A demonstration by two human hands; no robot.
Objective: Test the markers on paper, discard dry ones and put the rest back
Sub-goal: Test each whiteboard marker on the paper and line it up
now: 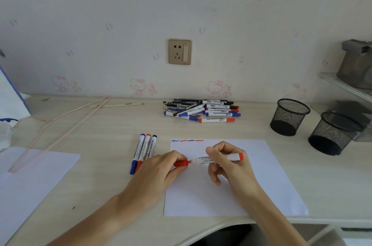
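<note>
You see a white marker (pixel 218 158) with red cap (pixel 180 163), black mesh cups (pixel 289 116), and pink cat-print wall (pixel 138 86).

A red marker (pixel 218 158) is lying level over the paper (pixel 251 175), its cap (pixel 180 163) seemingly just off the tip.

The scene is lit evenly by soft, diffuse daylight; only faint shadows are cast. No glare is seen on the sheet of paper (pixel 231 185). Around that sheet focus is held well, while straight lines are bowed and detail is smeared toward the edges far from it.
</note>
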